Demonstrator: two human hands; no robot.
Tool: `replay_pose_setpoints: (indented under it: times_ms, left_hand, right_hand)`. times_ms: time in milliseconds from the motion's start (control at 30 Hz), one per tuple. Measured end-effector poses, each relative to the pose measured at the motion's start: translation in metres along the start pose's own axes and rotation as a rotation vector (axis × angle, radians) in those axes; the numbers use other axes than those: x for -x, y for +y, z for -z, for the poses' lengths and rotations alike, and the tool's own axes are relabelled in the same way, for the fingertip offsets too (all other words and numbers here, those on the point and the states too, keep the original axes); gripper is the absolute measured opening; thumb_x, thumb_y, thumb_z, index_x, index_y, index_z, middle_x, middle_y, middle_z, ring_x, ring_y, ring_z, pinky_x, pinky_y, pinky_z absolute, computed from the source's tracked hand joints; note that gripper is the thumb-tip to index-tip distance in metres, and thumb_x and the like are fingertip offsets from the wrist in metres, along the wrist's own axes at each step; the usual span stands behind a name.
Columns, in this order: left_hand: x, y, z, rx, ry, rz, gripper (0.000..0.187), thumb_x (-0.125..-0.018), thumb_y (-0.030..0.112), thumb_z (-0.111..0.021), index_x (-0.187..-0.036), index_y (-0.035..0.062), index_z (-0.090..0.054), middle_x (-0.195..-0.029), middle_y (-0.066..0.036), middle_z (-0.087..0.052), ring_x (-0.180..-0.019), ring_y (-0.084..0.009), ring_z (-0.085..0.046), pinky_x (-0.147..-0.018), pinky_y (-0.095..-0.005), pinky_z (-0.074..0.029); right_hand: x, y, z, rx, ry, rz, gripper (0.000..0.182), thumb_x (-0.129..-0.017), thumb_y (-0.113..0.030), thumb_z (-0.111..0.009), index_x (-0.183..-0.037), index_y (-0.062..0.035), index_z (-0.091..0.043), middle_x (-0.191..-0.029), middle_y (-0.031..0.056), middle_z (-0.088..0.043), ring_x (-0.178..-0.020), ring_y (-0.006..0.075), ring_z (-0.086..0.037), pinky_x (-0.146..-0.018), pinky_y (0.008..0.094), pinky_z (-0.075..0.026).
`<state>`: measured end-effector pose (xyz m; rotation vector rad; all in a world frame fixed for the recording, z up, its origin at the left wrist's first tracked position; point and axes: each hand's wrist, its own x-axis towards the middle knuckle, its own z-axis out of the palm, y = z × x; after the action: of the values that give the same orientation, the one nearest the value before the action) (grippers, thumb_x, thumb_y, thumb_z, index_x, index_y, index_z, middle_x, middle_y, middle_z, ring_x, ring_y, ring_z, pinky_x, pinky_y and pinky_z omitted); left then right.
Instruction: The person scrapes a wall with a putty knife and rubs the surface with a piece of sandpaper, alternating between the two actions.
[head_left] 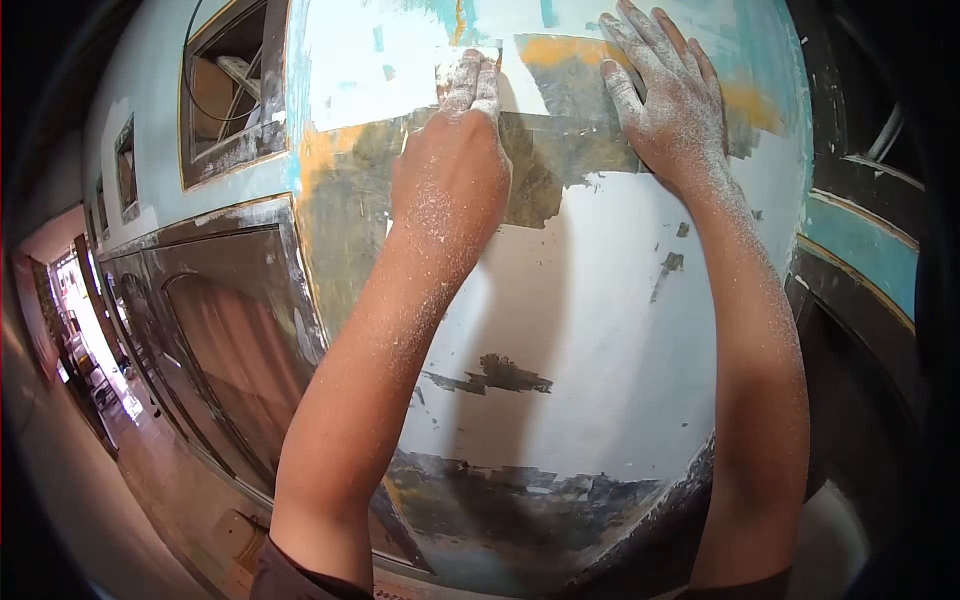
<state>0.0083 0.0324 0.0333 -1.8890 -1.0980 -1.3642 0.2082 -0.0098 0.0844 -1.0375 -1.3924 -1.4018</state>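
Note:
A patchy wall panel point(620, 300) with white filler, bare grey-brown areas and traces of turquoise and orange paint fills the middle. My left hand point(455, 150) is near its top, fingers together and pressing a small, pale, flat piece point(450, 62) against the surface. The piece's material cannot be made out. To the right, my right hand point(672, 100) lies against the upper part of the panel with its fingers spread and nothing in it. White dust coats both hands and forearms.
At the upper left is a dark-framed opening point(190, 100) with a thin looped wire. Below it stands a dark door point(235, 330) with a reddish curtain. Dark framework point(865, 265) borders the right side. A passage with a tiled floor point(165, 470) runs off at the lower left.

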Motion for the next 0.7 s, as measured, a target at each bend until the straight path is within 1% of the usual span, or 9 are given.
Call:
replay_pose_setpoints:
  times_ms: [67, 133, 167, 200, 300, 433, 567, 667, 700]
  left_hand:
    - [-0.006, -0.003, -0.004, 0.004, 0.054, -0.033, 0.016, -0.090, 0.002, -0.057, -0.089, -0.0065, -0.071, -0.091, -0.027, -0.071, -0.090, -0.0439, -0.073, -0.078, -0.0518, -0.059]
    - [-0.013, 0.000, 0.003, 0.028, -0.005, 0.018, 0.016, -0.090, 0.003, -0.057, -0.087, -0.0069, -0.070, -0.089, -0.028, -0.071, -0.089, -0.0434, -0.073, -0.077, -0.0512, -0.059]
    - [-0.014, 0.000, 0.004, 0.034, -0.023, 0.033, 0.015, -0.089, 0.002, -0.057, -0.087, -0.0069, -0.069, -0.090, -0.028, -0.071, -0.089, -0.0439, -0.073, -0.078, -0.0512, -0.059]
    - [-0.013, -0.004, 0.001, 0.053, 0.022, 0.000, 0.016, -0.088, 0.003, -0.058, -0.088, -0.0072, -0.070, -0.092, -0.028, -0.071, -0.090, -0.0445, -0.072, -0.079, -0.0514, -0.059]
    - [-0.003, -0.007, 0.001, 0.056, -0.006, 0.014, 0.019, -0.089, 0.005, -0.058, -0.093, -0.0081, -0.072, -0.096, -0.030, -0.071, -0.091, -0.0462, -0.072, -0.082, -0.0519, -0.059]
    - [-0.014, -0.007, 0.005, 0.025, 0.010, 0.003, 0.019, -0.090, 0.006, -0.059, -0.093, -0.0078, -0.072, -0.096, -0.029, -0.071, -0.092, -0.0463, -0.072, -0.081, -0.0518, -0.059]
    - [-0.012, -0.004, 0.005, 0.024, 0.008, 0.039, 0.019, -0.090, 0.005, -0.059, -0.093, -0.0079, -0.072, -0.096, -0.029, -0.071, -0.093, -0.0456, -0.073, -0.081, -0.0519, -0.059]
    - [-0.013, -0.005, 0.005, 0.025, 0.020, -0.026, 0.019, -0.090, 0.005, -0.058, -0.094, -0.0080, -0.072, -0.097, -0.029, -0.071, -0.094, -0.0449, -0.073, -0.081, -0.0515, -0.059]
    - [-0.018, -0.002, 0.009, 0.020, -0.005, 0.007, 0.019, -0.090, 0.005, -0.059, -0.095, -0.0076, -0.072, -0.097, -0.029, -0.072, -0.094, -0.0447, -0.073, -0.081, -0.0513, -0.060]
  right_hand:
    - [0.001, 0.000, 0.000, 0.033, 0.009, -0.009, 0.051, -0.094, -0.024, -0.056, -0.142, -0.0069, -0.059, -0.160, 0.0153, -0.044, -0.152, 0.0345, -0.033, -0.126, 0.0501, -0.022]
    - [-0.003, 0.003, 0.000, 0.018, 0.016, 0.042, 0.051, -0.093, -0.025, -0.057, -0.141, -0.0068, -0.060, -0.161, 0.0150, -0.044, -0.152, 0.0343, -0.033, -0.126, 0.0505, -0.022]
    - [0.000, 0.000, 0.002, 0.020, 0.011, 0.018, 0.051, -0.093, -0.025, -0.057, -0.141, -0.0069, -0.060, -0.160, 0.0150, -0.044, -0.152, 0.0342, -0.033, -0.126, 0.0504, -0.022]
    - [0.001, -0.005, 0.006, 0.019, 0.006, -0.006, 0.051, -0.093, -0.025, -0.057, -0.141, -0.0070, -0.060, -0.160, 0.0149, -0.044, -0.152, 0.0341, -0.033, -0.126, 0.0503, -0.022]
    - [-0.001, 0.013, -0.009, 0.030, 0.035, 0.045, 0.051, -0.093, -0.025, -0.057, -0.140, -0.0069, -0.061, -0.159, 0.0156, -0.046, -0.151, 0.0344, -0.035, -0.125, 0.0506, -0.024]
    - [0.002, 0.003, -0.001, 0.052, 0.027, 0.023, 0.050, -0.093, -0.024, -0.057, -0.140, -0.0064, -0.060, -0.158, 0.0155, -0.047, -0.151, 0.0350, -0.036, -0.125, 0.0500, -0.024]
    - [0.000, 0.014, -0.008, 0.009, 0.028, 0.058, 0.050, -0.094, -0.023, -0.057, -0.141, -0.0063, -0.060, -0.158, 0.0155, -0.047, -0.151, 0.0351, -0.035, -0.125, 0.0499, -0.024]
    - [-0.001, 0.014, -0.007, 0.003, 0.033, 0.048, 0.051, -0.093, -0.023, -0.058, -0.142, -0.0064, -0.059, -0.159, 0.0152, -0.047, -0.152, 0.0349, -0.034, -0.125, 0.0497, -0.023]
    - [-0.002, 0.015, -0.008, 0.003, 0.030, 0.050, 0.051, -0.094, -0.023, -0.057, -0.142, -0.0065, -0.059, -0.159, 0.0148, -0.046, -0.152, 0.0345, -0.034, -0.126, 0.0493, -0.023]
